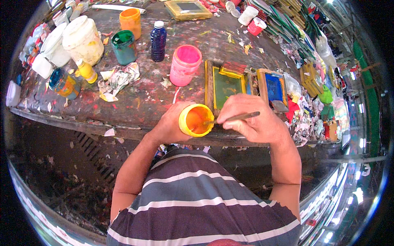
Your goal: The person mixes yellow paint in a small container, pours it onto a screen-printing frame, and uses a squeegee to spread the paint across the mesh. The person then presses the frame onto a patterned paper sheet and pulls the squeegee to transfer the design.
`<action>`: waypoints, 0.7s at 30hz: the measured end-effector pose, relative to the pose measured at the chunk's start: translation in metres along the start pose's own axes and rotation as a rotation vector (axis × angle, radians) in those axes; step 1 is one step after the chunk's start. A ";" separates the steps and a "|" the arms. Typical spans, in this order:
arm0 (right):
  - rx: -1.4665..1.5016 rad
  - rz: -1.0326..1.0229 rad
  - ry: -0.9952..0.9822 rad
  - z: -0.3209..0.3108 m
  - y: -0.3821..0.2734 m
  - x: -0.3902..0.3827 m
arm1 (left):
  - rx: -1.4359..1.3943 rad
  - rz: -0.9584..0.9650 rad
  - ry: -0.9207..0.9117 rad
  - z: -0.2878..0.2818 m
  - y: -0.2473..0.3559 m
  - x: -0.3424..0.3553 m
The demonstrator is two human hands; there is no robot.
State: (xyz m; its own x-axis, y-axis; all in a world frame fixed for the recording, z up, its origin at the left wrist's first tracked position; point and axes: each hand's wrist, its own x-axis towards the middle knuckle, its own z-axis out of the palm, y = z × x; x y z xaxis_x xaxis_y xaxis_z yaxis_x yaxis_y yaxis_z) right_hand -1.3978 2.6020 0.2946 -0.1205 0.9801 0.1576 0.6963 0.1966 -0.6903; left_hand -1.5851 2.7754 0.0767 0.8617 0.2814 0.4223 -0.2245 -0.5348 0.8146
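Near the table's front edge, my left hand is wrapped round a yellow plastic pot with orange-yellow liquid inside, tilted a little toward me. My right hand grips a thin dark stick, its lower end dipping into the pot. Just beyond the right hand lie two wooden-framed screens, one stained yellow-green, the other blue. Behind the pot stands an open pink container with pink contents.
Several paint containers, including a white bucket, a dark bottle and a green pot, stand on the stained table. Crumpled paper lies among them. Rags and scraps pile at the right; another frame lies at the back.
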 end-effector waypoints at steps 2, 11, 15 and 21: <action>-0.058 -0.045 0.062 -0.001 -0.001 0.000 | -0.002 -0.010 -0.017 0.001 -0.001 0.000; 0.002 -0.069 0.077 -0.005 -0.011 0.004 | -0.011 -0.018 -0.016 0.002 -0.003 -0.001; 0.153 -0.017 -0.015 -0.002 -0.006 -0.002 | -0.016 -0.029 0.006 0.001 -0.002 -0.001; 0.010 0.010 0.070 0.000 0.003 -0.007 | -0.048 -0.051 -0.003 0.002 -0.003 -0.003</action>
State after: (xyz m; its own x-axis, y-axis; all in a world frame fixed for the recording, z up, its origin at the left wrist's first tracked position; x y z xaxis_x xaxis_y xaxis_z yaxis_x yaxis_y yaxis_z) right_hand -1.3949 2.5954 0.2913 -0.0640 0.9778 0.1995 0.6901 0.1877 -0.6989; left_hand -1.5856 2.7743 0.0723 0.8739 0.3049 0.3786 -0.2019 -0.4807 0.8533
